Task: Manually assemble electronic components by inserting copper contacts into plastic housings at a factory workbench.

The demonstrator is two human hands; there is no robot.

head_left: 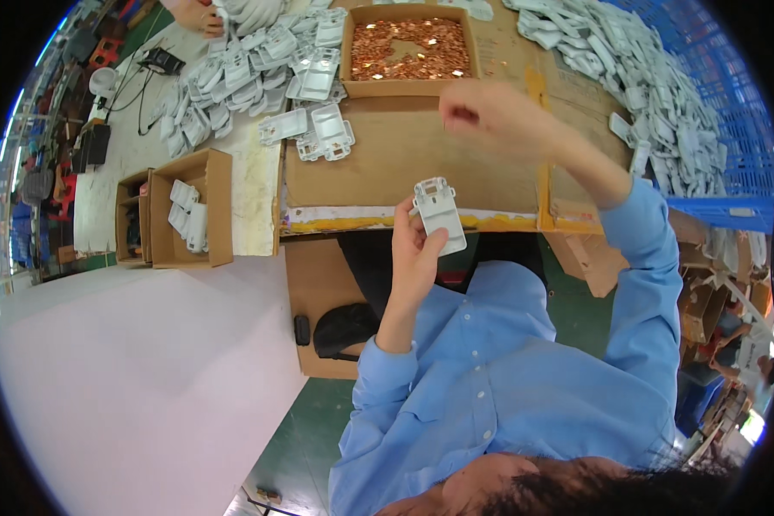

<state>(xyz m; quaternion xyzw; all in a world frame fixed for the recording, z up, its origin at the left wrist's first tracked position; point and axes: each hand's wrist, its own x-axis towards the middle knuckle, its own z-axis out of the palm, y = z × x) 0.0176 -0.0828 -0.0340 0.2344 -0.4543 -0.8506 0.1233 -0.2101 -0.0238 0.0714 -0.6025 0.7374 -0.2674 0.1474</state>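
My left hand (416,249) grips a white plastic casing (439,217) just past the table's front edge, thumb across its face. The casing is a flat rectangle with a cut-out and small holes at its far end. Over the cardboard-covered table, up and to the right, my right hand (493,118) is curled with its fingertips together; motion blurs it, and whatever it pinches is too small to make out. Just beyond it stands a shallow cardboard box (411,88) of small copper-coloured metal pieces (387,62).
Loose white casings (232,77) are heaped at the back left, with several nearer ones (328,133). More casings (654,112) spill from a blue crate (735,77) at right. An open carton (219,206) holds a few. Another person's hand (199,17) is at the far left pile.
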